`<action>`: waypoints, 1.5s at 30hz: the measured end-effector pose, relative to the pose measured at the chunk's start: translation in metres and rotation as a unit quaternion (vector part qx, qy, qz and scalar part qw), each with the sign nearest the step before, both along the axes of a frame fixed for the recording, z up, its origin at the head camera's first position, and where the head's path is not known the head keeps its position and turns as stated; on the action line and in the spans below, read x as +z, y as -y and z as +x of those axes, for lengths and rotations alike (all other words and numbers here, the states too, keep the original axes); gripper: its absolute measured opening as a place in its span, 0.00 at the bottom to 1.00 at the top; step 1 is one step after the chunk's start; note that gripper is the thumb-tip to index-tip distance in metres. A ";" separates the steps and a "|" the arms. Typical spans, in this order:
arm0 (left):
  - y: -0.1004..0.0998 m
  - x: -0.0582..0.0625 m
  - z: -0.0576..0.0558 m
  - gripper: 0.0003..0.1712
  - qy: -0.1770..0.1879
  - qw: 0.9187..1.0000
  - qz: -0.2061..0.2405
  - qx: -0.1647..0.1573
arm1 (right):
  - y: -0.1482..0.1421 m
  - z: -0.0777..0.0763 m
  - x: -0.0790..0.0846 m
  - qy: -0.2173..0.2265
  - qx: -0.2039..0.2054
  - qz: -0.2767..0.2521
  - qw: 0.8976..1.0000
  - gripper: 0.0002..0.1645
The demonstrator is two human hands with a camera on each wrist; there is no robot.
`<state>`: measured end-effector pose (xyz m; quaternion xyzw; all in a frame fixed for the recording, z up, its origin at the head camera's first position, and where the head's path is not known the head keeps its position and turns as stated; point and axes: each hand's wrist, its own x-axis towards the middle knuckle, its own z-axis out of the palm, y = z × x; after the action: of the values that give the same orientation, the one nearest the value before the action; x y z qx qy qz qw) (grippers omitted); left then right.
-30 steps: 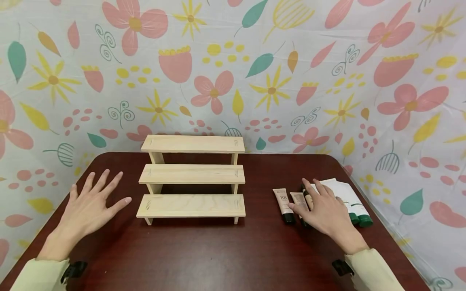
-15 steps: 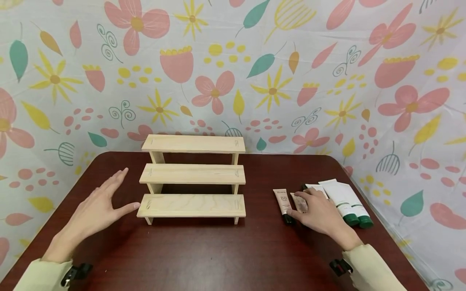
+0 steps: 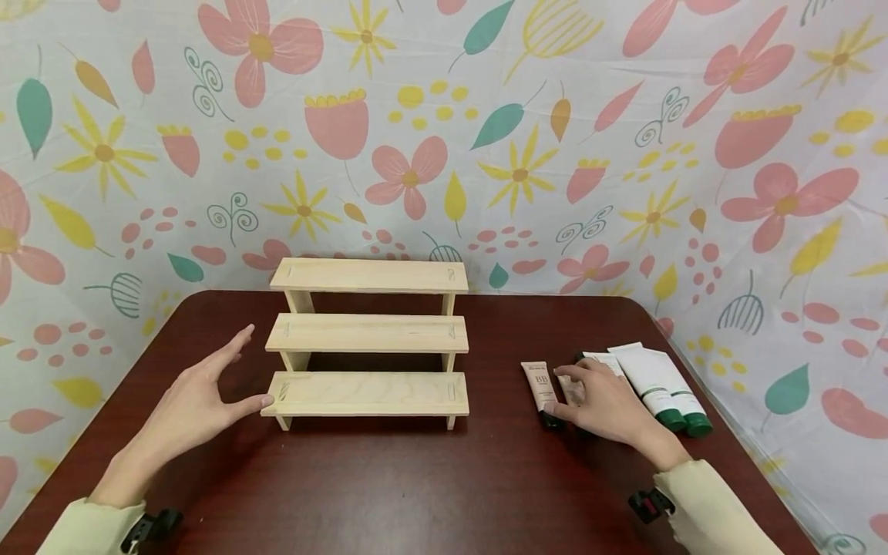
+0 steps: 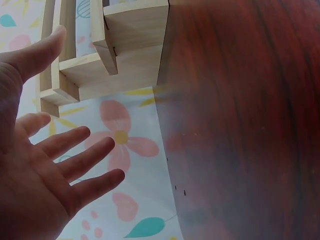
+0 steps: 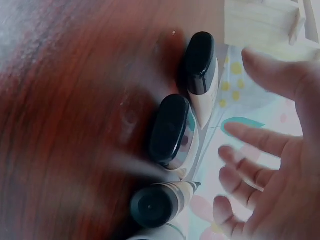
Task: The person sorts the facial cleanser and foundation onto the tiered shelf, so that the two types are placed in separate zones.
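My left hand (image 3: pixel 183 401) is beside the left end of a three-step wooden display stand (image 3: pixel 368 393), fingers extended; in the head view its thumb tip overlaps the corner of the lowest step. The left wrist view shows this palm (image 4: pixel 35 180) holding nothing. Over the cosmetic tubes on the right hovers my right hand (image 3: pixel 613 405), thumb and fingers apart and loosely bent. Its thumb overlaps the pinkish BB cream tube (image 3: pixel 538 381), while a beige tube (image 3: pixel 570 389) lies partly hidden under the hand. In the right wrist view, black caps (image 5: pixel 170 130) show beside the separated fingers (image 5: pixel 265 137).
Two white tubes with green caps (image 3: pixel 671 419) lie further right, near the edge of the dark red table (image 3: pixel 416 478). Another white-labelled tube (image 3: pixel 609 362) is partly behind the right hand. A floral cloth (image 3: pixel 513 116) hangs behind.
My left hand has turned and moved right, toward the stand. My right hand has shifted slightly left, its fingers drawing in above the beige tube. The stand and tubes have stayed in place.
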<state>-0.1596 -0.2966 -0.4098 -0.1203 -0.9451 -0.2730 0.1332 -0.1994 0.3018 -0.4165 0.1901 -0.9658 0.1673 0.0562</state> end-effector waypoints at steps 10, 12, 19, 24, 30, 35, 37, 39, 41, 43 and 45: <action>-0.004 -0.004 -0.003 0.63 -0.028 0.999 0.014 -0.022 | -0.016 -0.014 -0.002 0.064 0.061 -0.101 0.991 0.34; -0.004 -0.006 -0.003 0.63 -0.030 0.999 0.016 -0.027 | -0.019 -0.016 -0.003 0.062 0.067 -0.105 0.990 0.32; -0.005 -0.009 -0.003 0.64 -0.024 0.999 0.030 -0.033 | -0.020 -0.022 -0.004 0.065 0.083 -0.108 0.989 0.30; -0.005 -0.011 -0.005 0.64 -0.014 0.998 0.041 -0.048 | -0.019 -0.025 -0.005 0.084 0.076 -0.096 0.989 0.30; -0.004 -0.014 -0.006 0.65 -0.004 0.996 0.060 -0.068 | -0.017 -0.027 -0.006 0.081 0.073 -0.076 0.991 0.27; -0.001 -0.015 -0.008 0.67 0.008 0.993 0.079 -0.092 | -0.012 -0.030 -0.006 0.082 0.078 -0.070 0.991 0.24; 0.000 -0.015 -0.009 0.66 0.010 0.991 0.087 -0.101 | -0.010 -0.032 -0.006 0.085 0.079 -0.068 0.991 0.24; 0.001 -0.015 -0.010 0.65 0.009 0.990 0.093 -0.108 | -0.007 -0.033 -0.006 0.089 0.078 -0.067 0.991 0.23; 0.001 -0.015 -0.011 0.64 0.006 0.988 0.099 -0.116 | -0.005 -0.034 -0.007 0.090 0.079 -0.067 0.991 0.21; 0.002 -0.014 -0.012 0.63 0.003 0.987 0.105 -0.122 | -0.003 -0.035 -0.007 0.094 0.080 -0.070 0.990 0.20; 0.002 -0.014 -0.014 0.63 0.005 0.986 0.110 -0.126 | -0.002 -0.036 -0.008 0.098 0.082 -0.074 0.989 0.19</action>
<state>-0.1734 -0.2983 -0.4237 -0.2214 -0.8873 -0.3905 0.1059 -0.2351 0.3036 -0.4240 0.2462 -0.9328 0.2605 -0.0390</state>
